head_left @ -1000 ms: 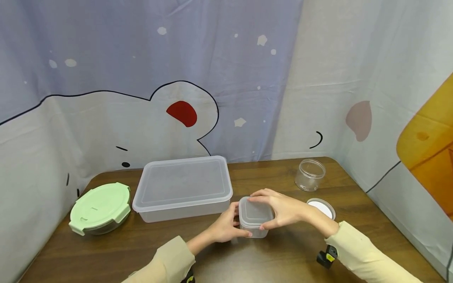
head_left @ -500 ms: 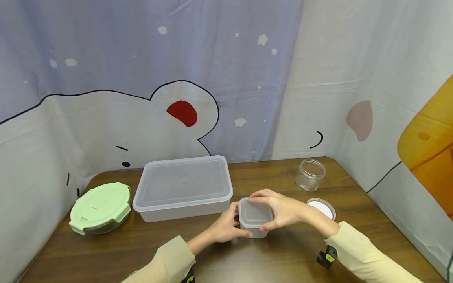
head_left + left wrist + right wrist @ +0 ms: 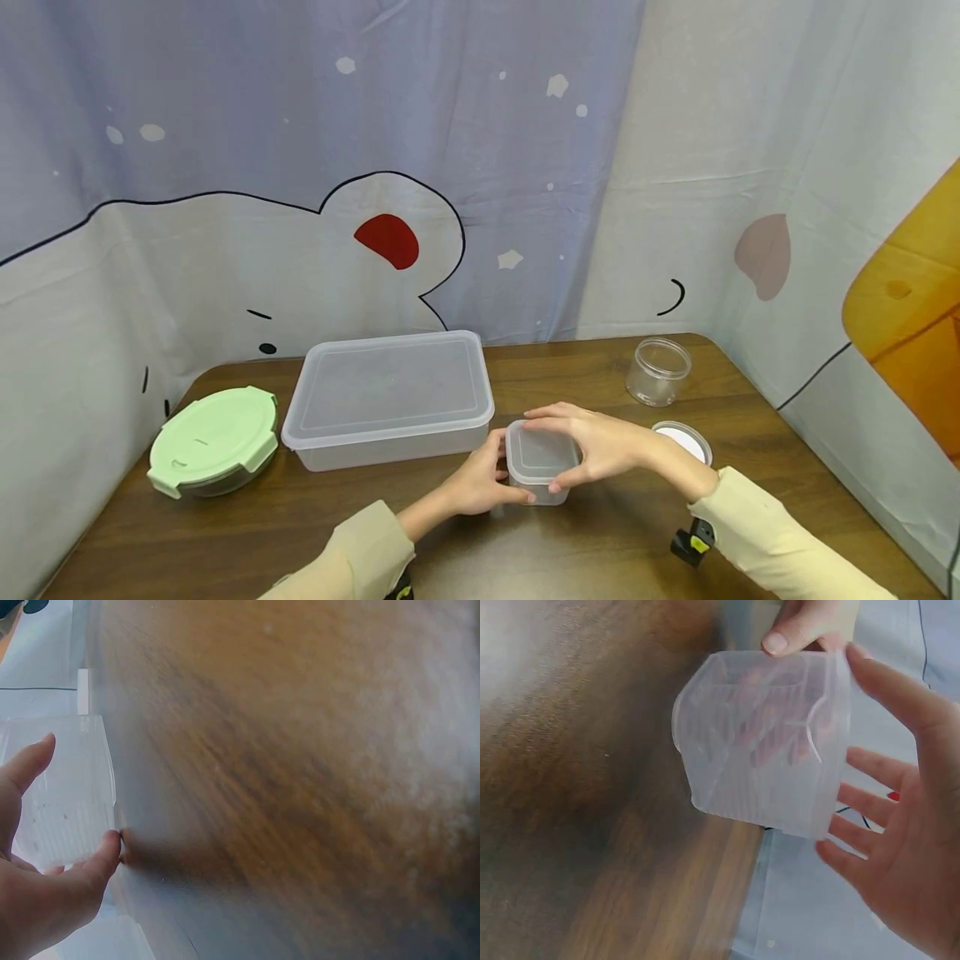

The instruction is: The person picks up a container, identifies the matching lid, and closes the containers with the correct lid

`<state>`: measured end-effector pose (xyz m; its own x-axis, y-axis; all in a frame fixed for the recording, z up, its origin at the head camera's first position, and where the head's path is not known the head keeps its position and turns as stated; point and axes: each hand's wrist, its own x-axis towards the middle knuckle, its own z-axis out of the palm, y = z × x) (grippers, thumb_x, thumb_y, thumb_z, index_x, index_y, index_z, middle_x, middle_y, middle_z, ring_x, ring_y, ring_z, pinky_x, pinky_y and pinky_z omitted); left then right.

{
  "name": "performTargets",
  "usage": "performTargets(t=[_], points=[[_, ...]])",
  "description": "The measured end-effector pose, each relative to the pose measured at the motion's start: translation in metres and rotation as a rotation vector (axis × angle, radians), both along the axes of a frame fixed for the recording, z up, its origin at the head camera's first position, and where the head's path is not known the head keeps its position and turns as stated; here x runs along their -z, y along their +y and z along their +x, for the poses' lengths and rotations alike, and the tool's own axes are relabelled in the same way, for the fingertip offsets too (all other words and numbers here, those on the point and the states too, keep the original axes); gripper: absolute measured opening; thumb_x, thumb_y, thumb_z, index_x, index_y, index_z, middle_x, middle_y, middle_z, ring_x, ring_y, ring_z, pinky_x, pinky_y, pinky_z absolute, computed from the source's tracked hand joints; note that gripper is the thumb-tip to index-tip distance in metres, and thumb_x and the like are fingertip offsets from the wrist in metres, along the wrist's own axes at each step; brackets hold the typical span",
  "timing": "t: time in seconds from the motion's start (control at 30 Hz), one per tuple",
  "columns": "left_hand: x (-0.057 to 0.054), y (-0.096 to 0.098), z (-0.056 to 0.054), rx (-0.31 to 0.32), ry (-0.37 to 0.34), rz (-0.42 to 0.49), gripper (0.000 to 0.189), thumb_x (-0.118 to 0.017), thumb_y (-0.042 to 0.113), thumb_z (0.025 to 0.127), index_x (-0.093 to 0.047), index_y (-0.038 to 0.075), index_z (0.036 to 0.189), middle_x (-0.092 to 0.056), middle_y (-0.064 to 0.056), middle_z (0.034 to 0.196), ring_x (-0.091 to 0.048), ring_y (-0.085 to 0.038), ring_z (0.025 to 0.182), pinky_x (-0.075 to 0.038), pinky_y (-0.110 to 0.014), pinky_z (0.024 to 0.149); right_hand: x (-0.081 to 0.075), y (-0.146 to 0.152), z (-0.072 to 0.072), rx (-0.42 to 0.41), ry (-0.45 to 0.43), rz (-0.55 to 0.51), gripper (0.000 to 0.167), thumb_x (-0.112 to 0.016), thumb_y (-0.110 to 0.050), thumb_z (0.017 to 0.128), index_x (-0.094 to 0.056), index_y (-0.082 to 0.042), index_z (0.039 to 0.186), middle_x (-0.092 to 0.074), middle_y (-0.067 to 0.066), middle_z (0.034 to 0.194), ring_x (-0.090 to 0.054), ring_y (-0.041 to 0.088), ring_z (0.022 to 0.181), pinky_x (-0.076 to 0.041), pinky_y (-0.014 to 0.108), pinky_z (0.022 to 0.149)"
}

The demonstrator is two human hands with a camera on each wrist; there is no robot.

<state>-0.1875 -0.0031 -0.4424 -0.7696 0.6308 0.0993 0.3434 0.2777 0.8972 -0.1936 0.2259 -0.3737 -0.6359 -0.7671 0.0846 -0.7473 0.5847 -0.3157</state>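
A small square translucent food container [image 3: 549,494] stands upright on the table [image 3: 480,554], with its matching lid [image 3: 542,452] on top. My left hand [image 3: 474,481] grips its left side low down, thumb at the front and fingers behind. In the left wrist view, its thumb and fingertips lie against the container wall [image 3: 75,780]. My right hand [image 3: 600,443] spans the lid from above, fingers at the back edge and thumb at the front right. The right wrist view shows its fingertips [image 3: 847,664] at the lid's rim, the palm held off the top.
Left of the hands is a large lidded rectangular box [image 3: 390,392]. A round container with a green clip lid [image 3: 213,433] sits at far left. An open clear jar [image 3: 654,382] and a round white-centred lid [image 3: 684,440], partly behind the right forearm, are at right. A curtain [image 3: 525,167] borders the table.
The small container's lid sits slightly lower than one second ago. My right fingertips have shifted a little left along its back edge. The left hand stays in place.
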Motion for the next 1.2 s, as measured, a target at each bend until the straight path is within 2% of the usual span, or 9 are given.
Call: performTargets(t=[0.1,0.23,0.33,0.4,0.5,0.7,0.9,1.2], points=[[0.001,0.000,0.000,0.007,-0.003,-0.007,0.084,-0.078,0.015,0.080,-0.024,-0.003,0.142,-0.041,-0.024,0.141,-0.045,-0.041,0.131,-0.050,-0.050,0.097,0.004,-0.002,0.003,-0.016,0.075,0.009,0.072,-0.064,-0.054,0.086,-0.044,-0.016,0.144,-0.040,0.005,0.151,-0.039,0.026,0.138,-0.043,0.047,0.106],[0.001,-0.001,0.000,0.014,-0.010,-0.011,0.086,-0.077,0.016,0.081,-0.022,-0.003,0.143,-0.038,-0.025,0.143,-0.042,-0.042,0.132,-0.049,-0.052,0.098,0.011,-0.008,0.008,-0.055,0.229,0.036,0.068,-0.053,-0.052,0.094,-0.036,-0.014,0.148,-0.034,0.005,0.155,-0.032,0.028,0.143,-0.034,0.048,0.113],[0.001,-0.003,0.000,0.019,-0.019,-0.008,0.086,-0.076,0.017,0.082,-0.019,-0.004,0.144,-0.035,-0.026,0.144,-0.040,-0.043,0.134,-0.047,-0.054,0.099,0.016,-0.013,0.009,-0.096,0.326,0.050,0.067,-0.049,-0.051,0.096,-0.036,-0.011,0.148,-0.034,0.006,0.155,-0.031,0.028,0.143,-0.031,0.046,0.115],[0.000,-0.003,-0.001,0.022,-0.021,-0.005,0.087,-0.075,0.017,0.082,-0.018,-0.005,0.144,-0.035,-0.026,0.145,-0.040,-0.043,0.134,-0.047,-0.055,0.100,0.017,-0.015,0.008,-0.111,0.361,0.053,0.067,-0.049,-0.051,0.096,-0.037,-0.009,0.148,-0.036,0.008,0.154,-0.032,0.028,0.143,-0.030,0.046,0.115],[0.000,-0.003,-0.001,0.024,-0.019,-0.002,0.086,-0.075,0.017,0.082,-0.019,-0.005,0.144,-0.035,-0.026,0.144,-0.040,-0.043,0.134,-0.047,-0.054,0.100,0.018,-0.017,0.006,-0.112,0.372,0.071,0.068,-0.046,-0.051,0.097,-0.036,-0.007,0.148,-0.036,0.009,0.154,-0.032,0.029,0.143,-0.031,0.046,0.114],[0.000,-0.003,0.000,0.050,-0.022,0.012,0.087,-0.073,0.017,0.084,-0.015,-0.006,0.145,-0.032,-0.027,0.146,-0.037,-0.042,0.136,-0.047,-0.052,0.101,0.025,-0.018,0.005,-0.117,0.328,0.117,0.072,-0.041,-0.052,0.099,-0.027,-0.003,0.151,-0.027,0.013,0.158,-0.028,0.031,0.145,-0.031,0.050,0.114],[0.001,-0.003,0.000,0.078,-0.008,0.022,0.091,-0.071,0.017,0.087,-0.007,-0.006,0.148,-0.028,-0.027,0.149,-0.035,-0.043,0.137,-0.045,-0.054,0.101,0.031,-0.019,0.004,-0.121,0.318,0.079,0.071,-0.043,-0.054,0.097,-0.027,-0.011,0.152,-0.024,0.009,0.159,-0.025,0.029,0.146,-0.028,0.050,0.116],[-0.001,-0.003,0.002,0.068,0.022,0.005,0.085,-0.071,0.017,0.087,-0.014,-0.007,0.145,-0.034,-0.027,0.145,-0.039,-0.043,0.134,-0.047,-0.054,0.099,0.033,-0.020,0.004,-0.107,0.309,0.049,0.070,-0.045,-0.055,0.096,-0.031,-0.013,0.151,-0.031,0.010,0.157,-0.029,0.031,0.144,-0.030,0.052,0.114]])
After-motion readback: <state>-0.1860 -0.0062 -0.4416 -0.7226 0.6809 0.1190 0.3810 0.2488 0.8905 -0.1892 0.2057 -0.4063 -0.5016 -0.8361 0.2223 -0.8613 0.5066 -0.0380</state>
